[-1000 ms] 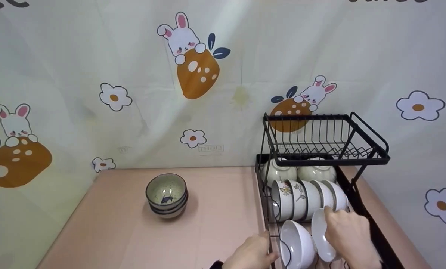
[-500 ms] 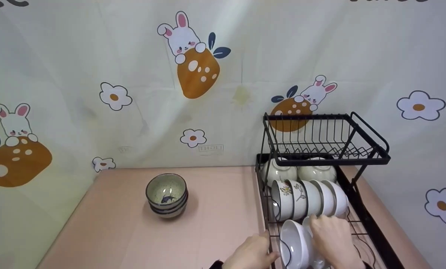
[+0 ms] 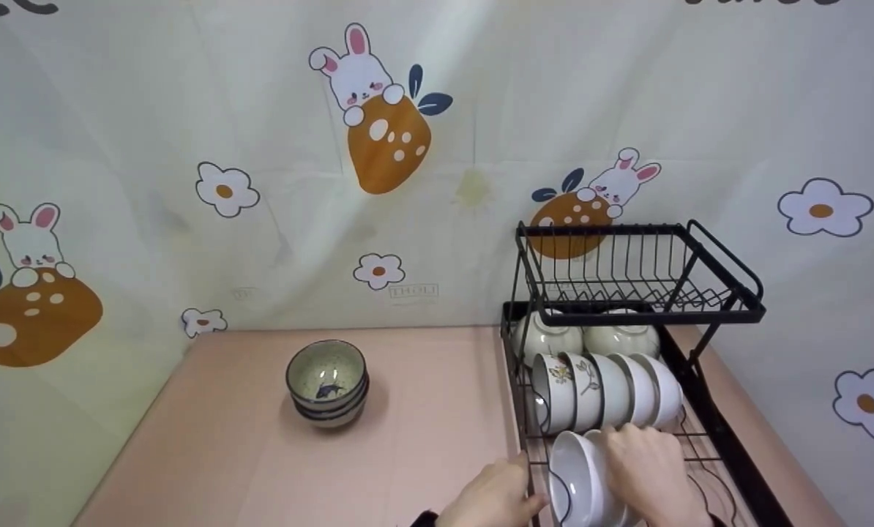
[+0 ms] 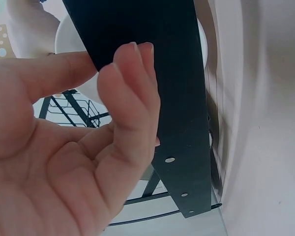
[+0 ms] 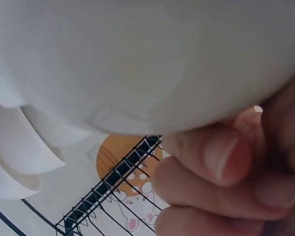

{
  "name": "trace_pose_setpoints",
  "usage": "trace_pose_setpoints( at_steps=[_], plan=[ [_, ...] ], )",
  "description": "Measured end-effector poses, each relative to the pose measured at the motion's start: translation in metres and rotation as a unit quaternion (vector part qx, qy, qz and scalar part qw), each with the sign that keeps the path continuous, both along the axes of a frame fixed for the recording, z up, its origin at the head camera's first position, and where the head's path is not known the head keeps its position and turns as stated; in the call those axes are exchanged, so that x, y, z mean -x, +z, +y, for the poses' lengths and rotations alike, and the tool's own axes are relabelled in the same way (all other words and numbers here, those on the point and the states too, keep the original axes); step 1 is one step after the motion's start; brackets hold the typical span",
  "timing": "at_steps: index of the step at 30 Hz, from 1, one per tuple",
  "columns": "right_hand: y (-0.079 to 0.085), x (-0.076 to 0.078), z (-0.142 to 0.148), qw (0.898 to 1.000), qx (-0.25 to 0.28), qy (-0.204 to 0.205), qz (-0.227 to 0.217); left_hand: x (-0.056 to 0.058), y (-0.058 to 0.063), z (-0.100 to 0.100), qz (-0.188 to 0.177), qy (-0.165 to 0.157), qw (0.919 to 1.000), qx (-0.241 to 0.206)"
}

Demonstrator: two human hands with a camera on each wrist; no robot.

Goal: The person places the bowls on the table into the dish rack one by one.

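Note:
My right hand [image 3: 649,468] grips a white bowl [image 5: 147,64], which stands on edge behind another white bowl [image 3: 574,483] in the front row of the black dish rack [image 3: 649,318]. In the right wrist view its rounded outside fills the top, with curled fingers [image 5: 201,184] at its edge. My left hand [image 3: 490,494] holds the rack's near left side. The left wrist view shows thumb and fingers on either side of the flat black rail [image 4: 179,108]. The right hand hides part of the held bowl in the head view.
Behind the front row stands a line of several bowls [image 3: 614,388] on edge. Two upturned bowls [image 3: 620,340] sit beneath the upper tier. A stack of speckled bowls [image 3: 327,380] is on the pink table [image 3: 422,410], against a printed curtain [image 3: 276,110].
My right hand has moved left and slightly down with the white bowl, which now stands close against the front bowl. My left hand stays on the rack.

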State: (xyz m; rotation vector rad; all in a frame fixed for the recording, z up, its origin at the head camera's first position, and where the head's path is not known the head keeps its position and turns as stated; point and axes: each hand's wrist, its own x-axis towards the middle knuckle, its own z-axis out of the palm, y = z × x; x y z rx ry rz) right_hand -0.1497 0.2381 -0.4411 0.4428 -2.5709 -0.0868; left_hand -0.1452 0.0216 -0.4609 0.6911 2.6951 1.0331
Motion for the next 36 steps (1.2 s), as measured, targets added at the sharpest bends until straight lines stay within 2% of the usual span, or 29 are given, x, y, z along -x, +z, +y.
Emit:
trace_pose_setpoints(
  at_steps=[8,11,15,20,23,26,28,30,32,33,36],
  plan=[
    [0.003,-0.003,0.003,0.999,0.037,0.006,-0.003,0.001,0.002,0.000,0.000,0.005,0.9998,0.018],
    [0.007,-0.003,0.003,0.998,0.055,-0.004,-0.028,0.002,0.004,-0.002,0.005,0.006,0.9996,0.026],
    [0.012,-0.004,0.003,0.995,0.084,-0.025,-0.052,0.006,0.011,-0.011,0.010,0.006,0.9999,0.006],
    [0.016,-0.004,0.003,0.995,0.102,-0.013,-0.011,0.015,0.022,-0.029,-0.001,0.025,0.9990,-0.036],
    [0.017,-0.002,0.003,0.994,0.105,0.000,0.017,0.021,0.029,-0.043,0.014,0.052,0.9969,-0.056],
    [0.017,-0.002,0.002,0.994,0.105,0.012,0.038,0.026,0.034,-0.059,0.051,0.094,0.9925,-0.059],
    [0.017,-0.002,0.002,0.993,0.105,0.016,0.045,0.031,0.036,-0.069,0.092,0.128,0.9862,-0.053],
    [0.018,-0.002,0.002,0.993,0.105,0.016,0.042,0.035,0.037,-0.079,0.145,0.172,0.9732,-0.048],
    [0.018,-0.002,0.002,0.993,0.106,0.018,0.040,0.039,0.037,-0.088,0.185,0.227,0.9550,-0.045],
    [0.017,-0.002,0.002,0.993,0.107,0.020,0.041,0.041,0.038,-0.092,0.207,0.256,0.9434,-0.044],
    [0.015,0.000,0.002,0.992,0.105,0.035,0.067,0.045,0.039,-0.107,0.239,0.337,0.9092,-0.047]
  ],
)
